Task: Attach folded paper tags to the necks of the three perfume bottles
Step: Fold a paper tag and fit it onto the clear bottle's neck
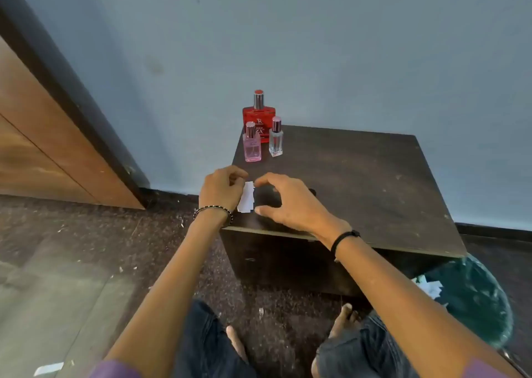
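Three perfume bottles stand at the far left corner of a dark wooden table [374, 181]: a big red bottle [258, 118] at the back, a small pink one [252, 146] front left and a small clear one [275, 138] front right. No tags show on their necks. Near the table's front left edge a white paper strip [247, 197] is pinched by the fingers of my left hand [221, 189]. My right hand [290, 202] hovers just right of it, fingers spread and curved, index tip touching the strip's top.
A blue wall rises behind the table and a wooden door [43, 135] stands at the left. A dark green bin [472, 297] holding paper scraps sits at the table's right front. Another paper strip [48, 369] lies on the floor.
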{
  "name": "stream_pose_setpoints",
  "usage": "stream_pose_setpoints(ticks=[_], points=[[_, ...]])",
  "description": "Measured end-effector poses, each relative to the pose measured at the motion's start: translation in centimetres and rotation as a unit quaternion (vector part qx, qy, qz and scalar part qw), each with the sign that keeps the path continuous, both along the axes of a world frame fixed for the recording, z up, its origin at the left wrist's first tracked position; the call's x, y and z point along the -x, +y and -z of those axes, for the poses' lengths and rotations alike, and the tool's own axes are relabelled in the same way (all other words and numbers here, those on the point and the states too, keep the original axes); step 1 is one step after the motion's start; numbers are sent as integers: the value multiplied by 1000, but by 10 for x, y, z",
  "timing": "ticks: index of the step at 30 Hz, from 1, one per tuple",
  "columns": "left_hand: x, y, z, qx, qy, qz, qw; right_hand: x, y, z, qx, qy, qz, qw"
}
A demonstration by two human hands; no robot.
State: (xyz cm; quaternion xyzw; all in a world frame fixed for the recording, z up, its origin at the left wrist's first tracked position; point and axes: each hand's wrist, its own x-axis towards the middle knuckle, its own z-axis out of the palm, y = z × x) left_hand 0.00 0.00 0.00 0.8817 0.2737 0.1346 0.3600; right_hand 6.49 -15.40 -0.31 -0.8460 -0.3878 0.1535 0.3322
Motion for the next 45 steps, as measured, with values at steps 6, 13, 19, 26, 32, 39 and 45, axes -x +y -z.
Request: stream_pose_setpoints(ticks=[6,13,19,26,32,39,45], points=[[-14,10,18,56,-64,-57,995,-14,19,17,26,-16,-54,998],[-10,8,31,96,-133,-90,982,-22,14,25,1,-43,-71,997],[-15,6,24,124,-129,-115,977,-25,15,20,3,-134,-74,988],[-21,8,21,150,-114,-122,974,-30,17,22,-63,-135,-59,987],[-23,8,18,150,-105,-123,975,-34,17,28,-73,-121,-60,988],[-26,12,15,166,-75,-134,974,-35,11,27,-20,-133,-109,985],[-28,15,15,192,-60,-137,970,-32,16,23,-49,-186,-91,977]])
